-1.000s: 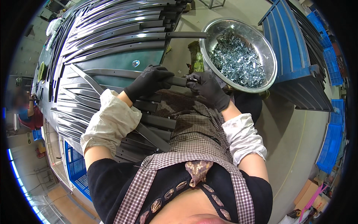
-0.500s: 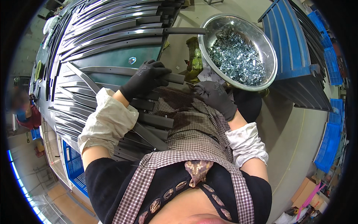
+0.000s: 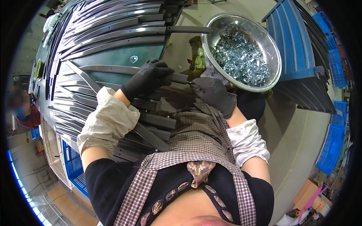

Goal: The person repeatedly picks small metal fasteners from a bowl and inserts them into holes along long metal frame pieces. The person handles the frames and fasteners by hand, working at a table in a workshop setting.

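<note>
My left hand (image 3: 146, 80), in a black glove, is closed around a long dark grey strip (image 3: 179, 78) near its right end. That strip runs left across the green tabletop (image 3: 124, 52). My right hand (image 3: 214, 95), gloved in black too, has its fingers pinched together at the strip's end. A small piece seems to be between them, too hidden to name. More dark strips (image 3: 156, 121) lie below my left hand, their ends reaching over my checked apron (image 3: 196, 132). Right of the hands stands a metal basin (image 3: 278, 60) with many small shiny metal parts (image 3: 241, 56).
Rows of dark strips (image 3: 113, 28) cover the far tabletop; one juts out to the basin's rim. A ribbed blue metal container (image 3: 292, 41) stands at the right. Blue crates (image 3: 333, 139) line the far right, another crate (image 3: 77, 169) sits lower left. A person (image 3: 28, 113) is at far left.
My right hand has moved left, up to the strip's end; the thin metal piece seen at its fingertips is now mostly hidden. My left hand keeps its hold on the strip.
</note>
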A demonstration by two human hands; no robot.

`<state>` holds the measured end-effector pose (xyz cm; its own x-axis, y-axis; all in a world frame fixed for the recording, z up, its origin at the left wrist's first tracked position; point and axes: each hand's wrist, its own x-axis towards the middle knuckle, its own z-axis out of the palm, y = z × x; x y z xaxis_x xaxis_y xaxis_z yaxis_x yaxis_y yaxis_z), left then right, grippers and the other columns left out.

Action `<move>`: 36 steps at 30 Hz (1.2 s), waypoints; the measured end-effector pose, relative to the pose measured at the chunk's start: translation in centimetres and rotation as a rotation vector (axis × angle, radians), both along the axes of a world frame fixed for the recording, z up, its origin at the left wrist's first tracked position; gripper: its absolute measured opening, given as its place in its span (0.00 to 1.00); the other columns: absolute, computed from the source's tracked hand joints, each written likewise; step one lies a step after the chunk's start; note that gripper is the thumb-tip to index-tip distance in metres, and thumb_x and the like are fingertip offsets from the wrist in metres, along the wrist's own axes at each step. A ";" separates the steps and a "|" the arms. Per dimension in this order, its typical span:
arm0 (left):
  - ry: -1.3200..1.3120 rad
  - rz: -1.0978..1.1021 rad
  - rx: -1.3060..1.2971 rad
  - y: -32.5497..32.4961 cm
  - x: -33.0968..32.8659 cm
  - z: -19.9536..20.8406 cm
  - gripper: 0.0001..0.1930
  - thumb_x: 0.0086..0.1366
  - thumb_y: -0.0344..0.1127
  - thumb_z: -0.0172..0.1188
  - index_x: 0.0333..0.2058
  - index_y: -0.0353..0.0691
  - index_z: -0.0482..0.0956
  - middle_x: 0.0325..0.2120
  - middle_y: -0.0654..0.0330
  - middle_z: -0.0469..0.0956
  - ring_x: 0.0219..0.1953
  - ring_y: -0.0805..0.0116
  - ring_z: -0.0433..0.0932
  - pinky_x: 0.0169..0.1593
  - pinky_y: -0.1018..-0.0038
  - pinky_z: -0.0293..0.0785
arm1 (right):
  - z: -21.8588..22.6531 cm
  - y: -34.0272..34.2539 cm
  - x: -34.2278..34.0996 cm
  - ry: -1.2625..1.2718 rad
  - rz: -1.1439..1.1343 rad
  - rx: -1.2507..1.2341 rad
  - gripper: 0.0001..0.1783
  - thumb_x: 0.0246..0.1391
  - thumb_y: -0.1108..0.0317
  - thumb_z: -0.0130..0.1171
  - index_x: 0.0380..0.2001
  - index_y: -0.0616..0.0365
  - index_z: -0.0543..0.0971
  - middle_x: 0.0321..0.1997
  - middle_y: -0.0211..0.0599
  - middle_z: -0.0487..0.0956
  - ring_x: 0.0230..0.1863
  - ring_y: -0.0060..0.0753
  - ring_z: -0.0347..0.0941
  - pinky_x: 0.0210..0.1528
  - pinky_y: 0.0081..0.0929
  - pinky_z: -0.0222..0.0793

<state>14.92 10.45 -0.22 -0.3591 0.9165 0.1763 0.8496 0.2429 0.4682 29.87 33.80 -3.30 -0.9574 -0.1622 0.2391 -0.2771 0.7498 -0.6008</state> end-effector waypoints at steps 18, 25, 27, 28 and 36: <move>-0.571 0.464 -0.084 -12.3 -5.8 1.3 0.14 0.70 0.37 0.56 0.31 0.31 0.79 0.24 0.56 0.75 0.30 0.65 0.76 0.36 0.70 0.71 | 2.6 10.1 2.9 -0.144 -0.499 0.177 0.13 0.55 0.57 0.62 0.33 0.56 0.79 0.32 0.41 0.81 0.33 0.45 0.79 0.36 0.40 0.74; 0.057 0.699 -0.148 -12.8 -2.0 1.2 0.11 0.64 0.38 0.60 0.28 0.36 0.77 0.26 0.52 0.75 0.33 0.52 0.77 0.37 0.61 0.72 | 0.1 12.3 -0.1 -0.187 -0.618 0.464 0.21 0.55 0.49 0.61 0.41 0.55 0.80 0.41 0.42 0.81 0.43 0.45 0.79 0.45 0.41 0.74; 0.282 0.741 -0.216 -13.0 -1.9 1.3 0.10 0.63 0.38 0.60 0.27 0.38 0.78 0.27 0.51 0.76 0.34 0.48 0.77 0.38 0.57 0.72 | 0.3 11.6 -1.5 -0.384 -0.605 0.547 0.23 0.53 0.46 0.61 0.41 0.54 0.81 0.41 0.43 0.81 0.46 0.47 0.78 0.48 0.42 0.74; 0.293 0.757 -0.220 -13.2 -2.1 1.3 0.10 0.63 0.38 0.60 0.27 0.38 0.77 0.28 0.51 0.77 0.35 0.46 0.77 0.39 0.56 0.73 | 0.1 11.6 -1.9 -0.346 -0.589 0.515 0.22 0.53 0.47 0.61 0.40 0.54 0.81 0.40 0.44 0.81 0.46 0.47 0.78 0.48 0.43 0.73; 0.304 0.680 -0.087 -12.4 -8.4 1.2 0.13 0.63 0.42 0.62 0.43 0.43 0.82 0.41 0.53 0.81 0.45 0.50 0.79 0.48 0.58 0.72 | -1.0 15.1 -0.4 -0.120 -0.612 0.048 0.13 0.56 0.59 0.58 0.38 0.56 0.82 0.33 0.47 0.81 0.35 0.51 0.78 0.39 0.42 0.72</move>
<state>6.48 -1.92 0.99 -0.7981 0.5253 0.2952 0.5881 0.7858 0.1916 29.43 48.90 -4.32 -0.8999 0.4163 0.1302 0.2785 0.7782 -0.5629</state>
